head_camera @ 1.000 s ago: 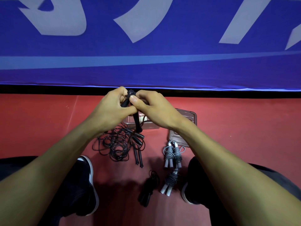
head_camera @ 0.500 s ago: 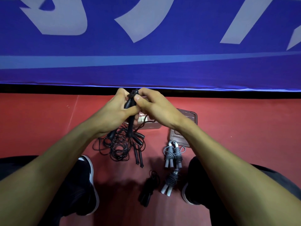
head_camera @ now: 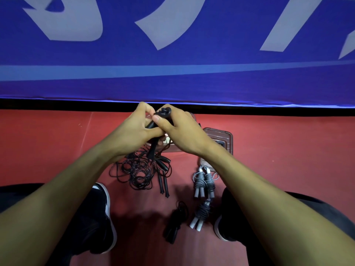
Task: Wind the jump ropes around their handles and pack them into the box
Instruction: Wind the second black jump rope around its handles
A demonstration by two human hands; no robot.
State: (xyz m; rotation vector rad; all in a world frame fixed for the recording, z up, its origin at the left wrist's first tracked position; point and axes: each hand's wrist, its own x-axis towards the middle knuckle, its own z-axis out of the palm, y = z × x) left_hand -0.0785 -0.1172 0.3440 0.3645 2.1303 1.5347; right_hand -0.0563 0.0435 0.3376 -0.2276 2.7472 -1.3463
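At the centre of the frame, two bare hands meet over a red floor (head_camera: 288,160), below a blue banner (head_camera: 172,77) that fills the upper half. The left hand (head_camera: 134,134) curls its fingers round a pair of black handles (head_camera: 152,150), which hang down from the fist. The right hand (head_camera: 182,133) pinches a loop of black rope (head_camera: 164,112) at the handles' top end. The rest of that rope lies in a loose tangle (head_camera: 137,172) on the floor just below the hands.

Lower right of centre lie two wound grey ropes (head_camera: 204,180) and a wound black one (head_camera: 175,221). The clear box (head_camera: 220,134) sits behind the right wrist, partly hidden.

The winding looks just begun. Next, the right hand would need to draw slack up and wrap it round the handles.
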